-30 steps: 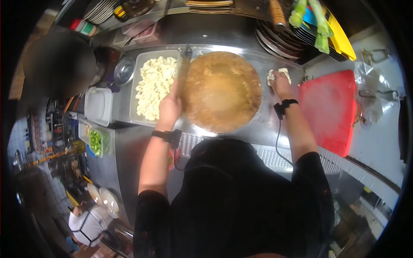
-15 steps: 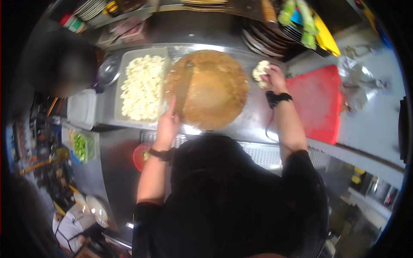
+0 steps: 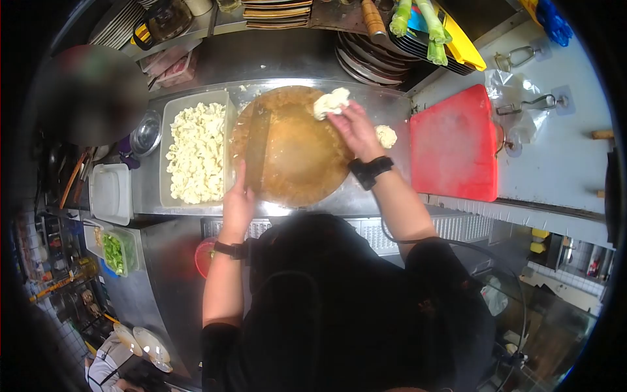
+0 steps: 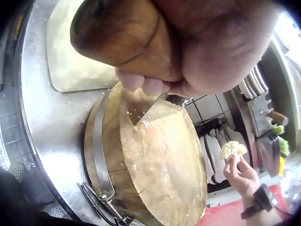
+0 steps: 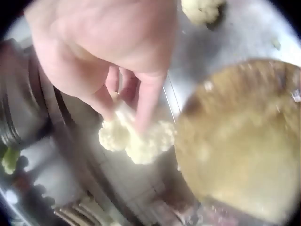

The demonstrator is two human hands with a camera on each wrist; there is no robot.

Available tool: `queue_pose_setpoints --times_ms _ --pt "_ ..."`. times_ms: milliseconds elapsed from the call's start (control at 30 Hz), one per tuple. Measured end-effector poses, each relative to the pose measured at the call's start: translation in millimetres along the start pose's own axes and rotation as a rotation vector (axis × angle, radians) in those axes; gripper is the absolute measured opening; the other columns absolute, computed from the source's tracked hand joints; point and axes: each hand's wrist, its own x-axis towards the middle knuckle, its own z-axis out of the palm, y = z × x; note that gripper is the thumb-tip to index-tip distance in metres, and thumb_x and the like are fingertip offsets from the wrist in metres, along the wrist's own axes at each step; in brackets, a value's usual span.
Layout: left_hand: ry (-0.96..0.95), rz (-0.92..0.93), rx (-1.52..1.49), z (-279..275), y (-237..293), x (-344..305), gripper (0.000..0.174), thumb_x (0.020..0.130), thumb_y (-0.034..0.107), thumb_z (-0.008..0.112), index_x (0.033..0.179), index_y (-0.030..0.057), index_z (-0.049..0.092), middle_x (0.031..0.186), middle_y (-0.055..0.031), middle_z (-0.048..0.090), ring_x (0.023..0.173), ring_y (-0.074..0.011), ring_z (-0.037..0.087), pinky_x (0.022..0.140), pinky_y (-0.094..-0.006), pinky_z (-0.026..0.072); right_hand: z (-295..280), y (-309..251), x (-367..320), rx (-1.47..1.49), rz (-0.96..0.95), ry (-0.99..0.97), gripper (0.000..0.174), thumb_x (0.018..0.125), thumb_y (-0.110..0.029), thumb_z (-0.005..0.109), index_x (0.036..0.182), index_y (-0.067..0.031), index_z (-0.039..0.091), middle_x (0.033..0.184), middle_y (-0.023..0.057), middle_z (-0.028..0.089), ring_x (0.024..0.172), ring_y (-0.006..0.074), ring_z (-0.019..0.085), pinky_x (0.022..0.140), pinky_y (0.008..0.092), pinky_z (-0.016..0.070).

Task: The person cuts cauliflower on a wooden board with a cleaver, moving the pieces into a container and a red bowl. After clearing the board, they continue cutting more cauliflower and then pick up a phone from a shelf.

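Observation:
In the head view my left hand (image 3: 238, 206) grips the wooden handle of a cleaver (image 3: 258, 147), whose blade stands along the left side of a round wooden chopping block (image 3: 307, 157). The left wrist view shows the handle (image 4: 127, 37) close up, fingers wrapped round it, with white crumbs near the blade. My right hand (image 3: 358, 130) pinches a cauliflower piece (image 3: 331, 103) by its stem, over the block's far right edge. Its florets (image 5: 141, 146) point away from the fingertips. Another cauliflower piece (image 3: 386, 136) lies on the steel counter, right of the block.
A tub (image 3: 165, 157) full of cut cauliflower stands left of the block. To the right leans a red cutting board (image 3: 450, 147). Stacked dark plates (image 3: 366, 62) and leeks (image 3: 434, 32) are at the back. A red bowl (image 3: 204, 257) sits lower left.
My right hand has carried the cauliflower piece leftward from the counter to the block's far right edge. The left hand keeps hold of the cleaver at the block's left side. The head view has shifted.

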Motion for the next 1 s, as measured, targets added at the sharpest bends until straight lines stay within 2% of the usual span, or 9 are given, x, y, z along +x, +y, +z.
queue_pose_setpoints --times_ms 133,300,467,533,567,633,767,867,1000 --pt "-0.031 -0.024 -0.001 -5 6 -1 0.079 0.093 -0.001 0.058 0.165 0.0225 0.035 0.077 -0.0291 0.064 0.068 -0.0424 0.065 0.07 -0.0498 0.0521 10 65 -26 -0.088 0.019 0.134 0.04 0.1 -0.002 0.067 0.132 0.0007 0.044 0.124 0.0178 0.062 0.113 0.0293 0.068 0.097 0.0437 0.0637" --pt "-0.049 -0.046 0.007 -5 7 -1 0.079 0.094 0.001 0.058 0.166 0.0233 0.033 0.076 -0.0282 0.063 0.068 -0.0427 0.065 0.068 -0.0503 0.0515 1 68 -55 -1.003 -0.069 0.229 0.047 0.087 -0.015 0.084 0.121 0.0017 0.056 0.115 0.0138 0.064 0.1 0.0214 0.068 0.074 0.0325 0.0611" --pt "-0.052 -0.025 0.011 -7 7 0 0.079 0.094 0.002 0.058 0.166 0.0227 0.033 0.076 -0.0285 0.064 0.07 -0.0454 0.066 0.069 -0.0524 0.0513 -25 54 -54 -1.394 -0.147 0.263 0.058 0.08 -0.021 0.088 0.124 0.0013 0.059 0.124 0.0206 0.064 0.115 0.0332 0.065 0.097 0.0435 0.0558" --pt "-0.058 -0.029 0.019 -7 7 1 0.079 0.094 0.002 0.058 0.166 0.0223 0.033 0.075 -0.0287 0.064 0.069 -0.0457 0.066 0.068 -0.0527 0.0512 -9 45 -60 -1.712 -0.849 0.001 0.066 0.078 -0.022 0.087 0.132 0.0008 0.057 0.134 0.0235 0.06 0.128 0.0386 0.058 0.111 0.0464 0.0469" --pt "-0.066 -0.038 0.03 -7 7 1 0.078 0.094 0.002 0.058 0.166 0.0219 0.033 0.075 -0.029 0.064 0.069 -0.046 0.066 0.068 -0.0529 0.051 0 40 -63 -1.711 -0.848 0.005 0.066 0.078 -0.022 0.087 0.132 0.0008 0.057 0.134 0.0235 0.06 0.128 0.0386 0.058 0.111 0.0464 0.0469" --pt "-0.069 -0.038 0.025 -4 3 2 0.08 0.095 0.002 0.06 0.166 0.0248 0.031 0.077 -0.0287 0.065 0.07 -0.0453 0.066 0.069 -0.0518 0.0514 23 38 -65 -1.777 -0.889 -0.293 0.07 0.079 -0.02 0.084 0.139 0.0 0.054 0.141 0.0239 0.056 0.133 0.0391 0.054 0.114 0.0453 0.0447" --pt "-0.063 -0.037 0.034 -3 0 3 0.083 0.095 0.002 0.062 0.166 0.0273 0.03 0.083 -0.0298 0.068 0.076 -0.0457 0.069 0.071 -0.0512 0.053 19 49 -43 -1.796 -0.844 -0.395 0.061 0.08 -0.019 0.081 0.133 -0.0005 0.058 0.133 0.0222 0.06 0.127 0.0396 0.057 0.109 0.0456 0.0477" --pt "-0.047 -0.023 0.054 -2 -2 4 0.081 0.094 0.003 0.063 0.166 0.0253 0.032 0.088 -0.0301 0.069 0.08 -0.0478 0.069 0.074 -0.0528 0.0548 16 52 -36 -1.899 -0.848 -0.174 0.045 0.08 -0.02 0.079 0.119 -0.002 0.066 0.112 0.0185 0.063 0.11 0.0383 0.061 0.099 0.0476 0.0512" --pt "0.002 0.053 0.037 5 -10 4 0.079 0.095 0.005 0.06 0.166 0.023 0.031 0.085 -0.0277 0.069 0.078 -0.0471 0.068 0.073 -0.0543 0.054 18 52 -36 -1.983 -0.829 -0.159 0.044 0.08 -0.023 0.078 0.119 -0.0047 0.07 0.115 0.0167 0.065 0.113 0.0361 0.062 0.099 0.0472 0.051"
